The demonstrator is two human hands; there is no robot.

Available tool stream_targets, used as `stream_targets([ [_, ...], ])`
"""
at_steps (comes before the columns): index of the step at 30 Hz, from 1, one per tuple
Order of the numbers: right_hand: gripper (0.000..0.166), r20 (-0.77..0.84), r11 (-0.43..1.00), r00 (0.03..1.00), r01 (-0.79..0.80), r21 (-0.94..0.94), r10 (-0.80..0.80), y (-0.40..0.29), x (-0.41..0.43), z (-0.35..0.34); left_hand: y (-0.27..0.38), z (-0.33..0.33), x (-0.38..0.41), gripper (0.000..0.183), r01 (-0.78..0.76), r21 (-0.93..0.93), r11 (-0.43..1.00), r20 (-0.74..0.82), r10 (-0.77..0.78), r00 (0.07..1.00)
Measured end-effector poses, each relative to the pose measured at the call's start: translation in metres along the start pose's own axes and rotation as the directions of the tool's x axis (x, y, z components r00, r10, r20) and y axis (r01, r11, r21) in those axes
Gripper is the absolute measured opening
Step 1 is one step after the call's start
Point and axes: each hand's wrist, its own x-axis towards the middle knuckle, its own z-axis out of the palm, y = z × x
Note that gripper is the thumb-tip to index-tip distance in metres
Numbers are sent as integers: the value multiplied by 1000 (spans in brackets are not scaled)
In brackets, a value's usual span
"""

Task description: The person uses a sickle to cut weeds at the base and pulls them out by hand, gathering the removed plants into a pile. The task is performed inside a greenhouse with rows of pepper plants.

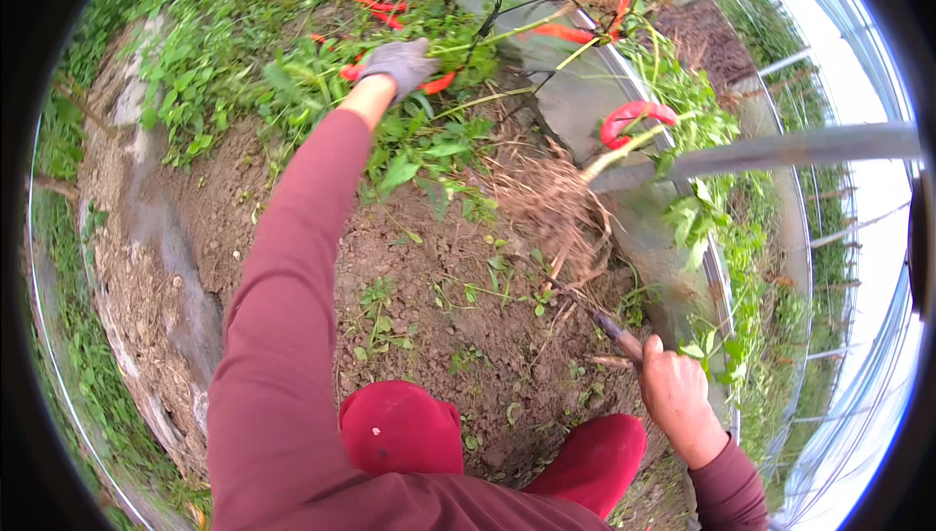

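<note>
My left hand [398,66], in a grey glove, is closed at the leafy end of a pulled pepper plant [497,35], whose green stem runs from my fingers to the right. Long red peppers [439,83] hang beside the glove. My bare right hand [673,385] grips the wooden handle of a hand tool [610,330] with a dark metal shank. The tool's far end reaches a blurred clump of brown roots [548,202], and its blade cannot be made out. From that clump a pale stem [621,154] slants up right, near a curled red pepper [636,120].
Plastic sheeting [658,238] with a pale edge runs along the right. A grey pole [797,147] crosses there. More red peppers [380,1] lie among weeds at the top. Bare soil [431,253] lies before my knees, and a dirt ridge [139,290] runs along the left.
</note>
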Motion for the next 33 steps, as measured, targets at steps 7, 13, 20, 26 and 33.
stream_targets([
  [7, 8, -217, 991, 972, 110, 78, -91, 14, -2, 20, -47, -97, -37, 52, 210, -43, 977, -466, -205, 861],
  [13, 7, -311, 981, 946, 141, 134, -94, 22, -5, 36, 124, -276, -8, 29, 80, 341, 937, -809, 249, 532],
  [20, 6, -250, 984, 964, 127, 122, -93, 26, -10, 35, 320, -233, -66, 32, -820, 322, 473, -177, 881, 439],
  [26, 16, -360, 972, 930, 154, 179, -81, 34, -9, 50, 248, -116, -153, 47, -501, 248, 829, 329, 415, 849],
  [33, 7, -325, 968, 943, 149, 200, -78, 27, -15, 65, 188, -147, -94, 33, -357, 443, 823, -67, 427, 902],
])
